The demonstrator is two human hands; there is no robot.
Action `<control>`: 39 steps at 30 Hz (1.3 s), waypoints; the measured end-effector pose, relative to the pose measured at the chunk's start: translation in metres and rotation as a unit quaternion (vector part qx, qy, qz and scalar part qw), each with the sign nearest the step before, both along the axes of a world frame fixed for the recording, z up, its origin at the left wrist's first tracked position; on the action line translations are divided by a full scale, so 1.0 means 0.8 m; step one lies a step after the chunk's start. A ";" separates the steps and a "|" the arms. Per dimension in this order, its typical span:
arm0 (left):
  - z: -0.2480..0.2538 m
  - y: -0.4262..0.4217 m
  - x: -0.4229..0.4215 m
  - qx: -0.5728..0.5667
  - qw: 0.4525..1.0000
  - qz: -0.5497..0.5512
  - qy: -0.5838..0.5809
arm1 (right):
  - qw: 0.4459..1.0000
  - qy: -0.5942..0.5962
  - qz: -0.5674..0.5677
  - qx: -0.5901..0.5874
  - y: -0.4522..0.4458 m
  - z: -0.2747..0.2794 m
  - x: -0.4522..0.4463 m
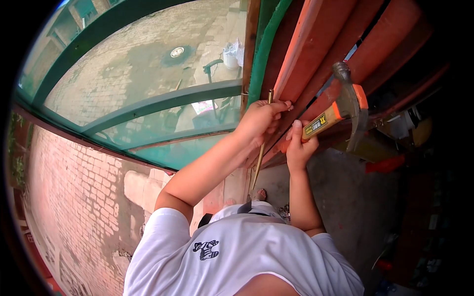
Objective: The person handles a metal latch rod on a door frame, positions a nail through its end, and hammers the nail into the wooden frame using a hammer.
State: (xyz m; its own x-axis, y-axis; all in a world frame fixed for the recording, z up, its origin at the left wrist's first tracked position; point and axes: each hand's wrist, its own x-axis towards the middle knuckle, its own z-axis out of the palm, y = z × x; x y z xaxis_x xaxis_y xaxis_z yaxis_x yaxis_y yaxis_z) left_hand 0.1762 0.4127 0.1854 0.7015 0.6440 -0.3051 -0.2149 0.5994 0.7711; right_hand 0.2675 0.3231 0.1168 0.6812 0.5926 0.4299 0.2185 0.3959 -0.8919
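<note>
A claw hammer [321, 126] with a yellow and orange handle is in my right hand [300, 150], whose fingers are wrapped round the grip. Its dark metal head points up and away from me. My left hand [261, 121] is closed around a long thin brass-coloured rod [260, 165], which sticks out above the fist and runs down towards my feet. At the thumb and fingertip of that hand, something tiny may be pinched, too small to name. Both hands are close together beside the red wooden door frame [302, 49].
To the left stands a green-framed screen door [163, 101], with a paved brick yard beyond it. A white bucket [231, 59] shows through the screen. On the dark right side lie cluttered items, among them a red object [385, 164]. My bare foot [260, 194] is on the floor below.
</note>
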 end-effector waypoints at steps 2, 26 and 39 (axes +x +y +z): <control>0.007 -0.001 -0.002 -0.011 1.000 -0.007 0.006 | 0.999 -0.022 0.028 -0.016 -0.026 -0.007 0.004; 0.004 0.001 0.002 -0.072 0.997 -0.034 -0.009 | 0.887 -0.420 0.049 -0.183 -0.112 0.008 0.132; 0.010 0.002 0.001 -0.064 0.998 -0.012 0.023 | 0.840 -0.529 0.063 -0.104 -0.094 0.017 0.165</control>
